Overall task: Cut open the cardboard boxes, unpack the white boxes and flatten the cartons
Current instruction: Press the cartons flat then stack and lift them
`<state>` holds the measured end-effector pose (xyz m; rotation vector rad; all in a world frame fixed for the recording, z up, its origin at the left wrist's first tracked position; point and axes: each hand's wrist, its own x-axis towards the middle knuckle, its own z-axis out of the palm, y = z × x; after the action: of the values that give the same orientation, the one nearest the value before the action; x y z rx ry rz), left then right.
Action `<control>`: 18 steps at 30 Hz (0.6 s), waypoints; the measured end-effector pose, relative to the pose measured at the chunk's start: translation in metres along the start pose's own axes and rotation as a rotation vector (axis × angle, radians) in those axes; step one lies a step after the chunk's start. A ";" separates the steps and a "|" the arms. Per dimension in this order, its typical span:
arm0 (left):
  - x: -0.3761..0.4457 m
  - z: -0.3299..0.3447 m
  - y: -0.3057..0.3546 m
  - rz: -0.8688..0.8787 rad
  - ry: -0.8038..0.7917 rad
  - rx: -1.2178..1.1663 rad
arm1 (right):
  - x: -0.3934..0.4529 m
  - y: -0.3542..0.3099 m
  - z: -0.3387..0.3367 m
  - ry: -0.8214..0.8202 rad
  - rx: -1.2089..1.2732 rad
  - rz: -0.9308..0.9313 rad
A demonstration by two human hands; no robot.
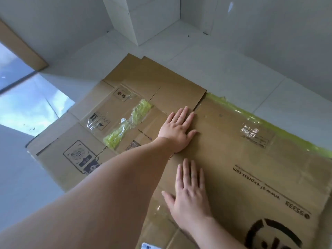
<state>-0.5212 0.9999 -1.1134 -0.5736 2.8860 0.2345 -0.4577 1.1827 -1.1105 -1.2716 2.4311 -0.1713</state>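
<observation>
Pale floor tiles (224, 69) carry flattened cartons (152, 81); your left hand (177, 130) and right hand (190, 194), fingers spread, press the top carton (251, 168) flat, apparently near finishing, no white boxes visible.

Both forearms are bare, no sleeve reaching into view. The left hand (177, 131) and right hand (190, 196), toward five o'clock of it, seem to wear no rings, though blur hinders certainty.
</observation>
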 end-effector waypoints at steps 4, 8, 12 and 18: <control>-0.064 0.006 -0.026 -0.071 -0.032 0.013 | -0.034 0.000 0.019 -0.066 -0.092 -0.255; -0.157 0.019 -0.048 -0.285 -0.073 0.000 | -0.035 0.023 0.013 -0.091 -0.140 -0.325; -0.238 0.037 -0.047 -0.609 -0.091 -0.071 | -0.081 0.005 0.036 -0.107 -0.068 -0.435; -0.301 0.046 -0.046 -0.674 -0.176 -0.154 | -0.100 -0.009 0.056 -0.142 -0.084 -0.593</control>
<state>-0.2230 1.0758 -1.0991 -1.4172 2.3519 0.3745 -0.3777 1.2625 -1.1313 -1.9404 1.9002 -0.1321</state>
